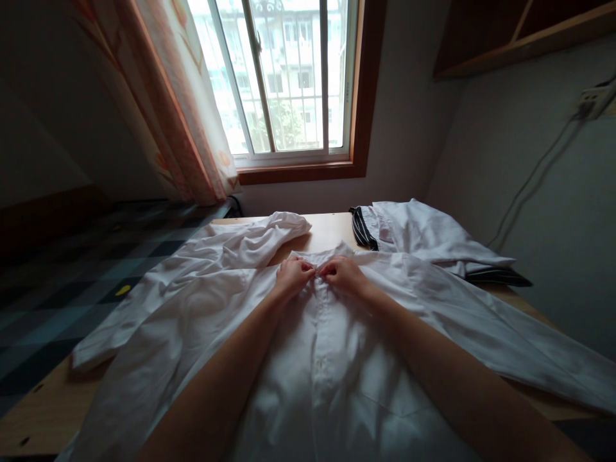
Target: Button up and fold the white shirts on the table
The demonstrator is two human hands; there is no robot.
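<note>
A white button-up shirt point(337, 372) lies spread front side up, its collar at the far end and its button placket running down the middle toward me. My left hand point(293, 274) pinches the cloth at the top of the placket, just below the collar. From the other side my right hand point(342, 274) grips the same spot, fingers curled and nearly touching the left ones. Whatever small part sits between the fingertips, perhaps a button, is too small to make out. One sleeve stretches out to the right.
The shirt rests on a light wooden table point(327, 232). Folded white clothing with black striped trim point(414, 224) lies at the back right. A checkered bedspread point(110, 256) is at the left, beside a curtain point(168, 109) and a window point(298, 83). A cable point(529, 179) hangs on the right wall.
</note>
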